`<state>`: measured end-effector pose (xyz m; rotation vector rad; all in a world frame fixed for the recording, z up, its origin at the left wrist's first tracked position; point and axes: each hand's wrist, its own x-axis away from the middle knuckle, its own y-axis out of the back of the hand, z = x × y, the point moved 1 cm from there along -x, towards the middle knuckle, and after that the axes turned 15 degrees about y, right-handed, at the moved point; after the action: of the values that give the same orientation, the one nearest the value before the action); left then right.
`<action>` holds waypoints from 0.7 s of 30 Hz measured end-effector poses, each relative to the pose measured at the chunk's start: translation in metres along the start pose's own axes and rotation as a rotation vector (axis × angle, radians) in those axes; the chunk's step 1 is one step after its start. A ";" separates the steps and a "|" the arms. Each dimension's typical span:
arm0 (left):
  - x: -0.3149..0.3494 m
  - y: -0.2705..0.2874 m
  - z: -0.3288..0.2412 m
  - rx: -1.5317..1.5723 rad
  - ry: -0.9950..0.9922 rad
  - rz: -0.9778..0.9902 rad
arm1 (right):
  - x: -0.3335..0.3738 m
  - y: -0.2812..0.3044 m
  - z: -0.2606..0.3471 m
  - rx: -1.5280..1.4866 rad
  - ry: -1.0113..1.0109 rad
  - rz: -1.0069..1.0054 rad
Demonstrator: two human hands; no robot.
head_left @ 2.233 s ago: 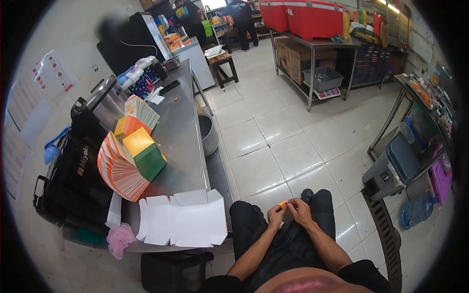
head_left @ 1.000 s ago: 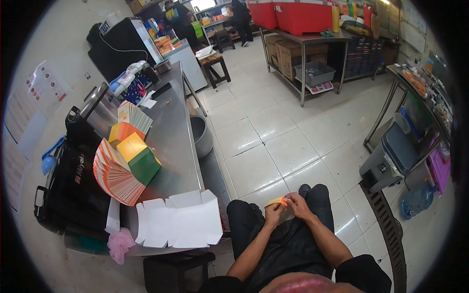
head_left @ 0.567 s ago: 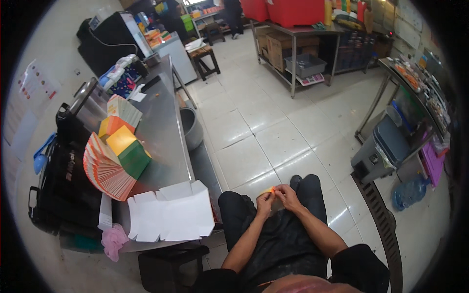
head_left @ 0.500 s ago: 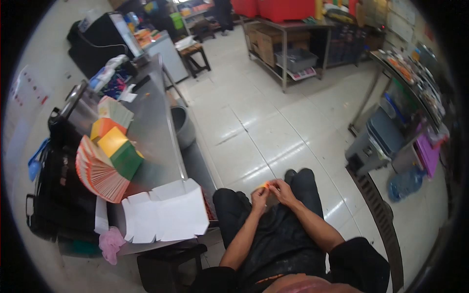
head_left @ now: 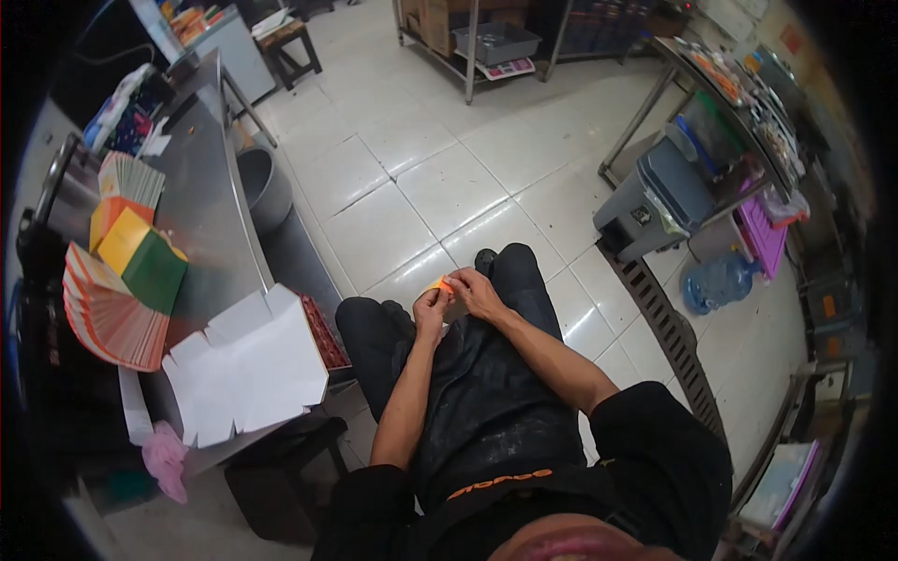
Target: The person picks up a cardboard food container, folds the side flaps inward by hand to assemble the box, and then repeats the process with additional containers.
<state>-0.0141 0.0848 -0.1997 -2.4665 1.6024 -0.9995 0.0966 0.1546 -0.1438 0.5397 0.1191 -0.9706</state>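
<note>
Over my lap, both hands meet at a small orange and yellow piece (head_left: 440,285) that looks like folded paper or card. My left hand (head_left: 429,312) grips it from the near left side with closed fingers. On its right side, the fingers of my right hand (head_left: 476,293) pinch the piece. Much of it is covered by the fingers, so its full shape cannot be made out. To my left, a steel table (head_left: 210,201) bears a fanned stack of orange-edged cards or packets (head_left: 114,309), a yellow and green stack (head_left: 150,266) and a flattened white carton (head_left: 253,365).
A pink plastic bag (head_left: 166,458) hangs at the table's near corner, by a black stool (head_left: 281,481). A grey bin (head_left: 262,192) stands beside the table. To the right are a lidded grey bin (head_left: 655,196), a blue water bottle (head_left: 716,280) and a floor drain grate (head_left: 664,327).
The view has tilted down and turned right, so the table and my hands appear farther left and higher. Both hands remain together on the small orange piece.
</note>
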 end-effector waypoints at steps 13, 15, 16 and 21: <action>0.017 -0.008 -0.019 -0.068 -0.090 0.008 | 0.006 -0.008 -0.020 -0.014 0.094 0.033; 0.011 -0.009 -0.015 -0.054 -0.103 0.013 | 0.004 -0.004 -0.019 0.009 0.070 0.045; 0.009 -0.008 -0.014 -0.083 -0.114 0.003 | 0.003 -0.004 -0.017 0.035 0.057 0.060; 0.016 -0.006 -0.025 -0.158 -0.082 -0.080 | -0.002 -0.012 -0.010 -0.070 -0.088 0.015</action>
<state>-0.0179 0.0818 -0.1698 -2.6557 1.6288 -0.7969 0.0870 0.1557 -0.1563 0.4321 0.0703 -0.9709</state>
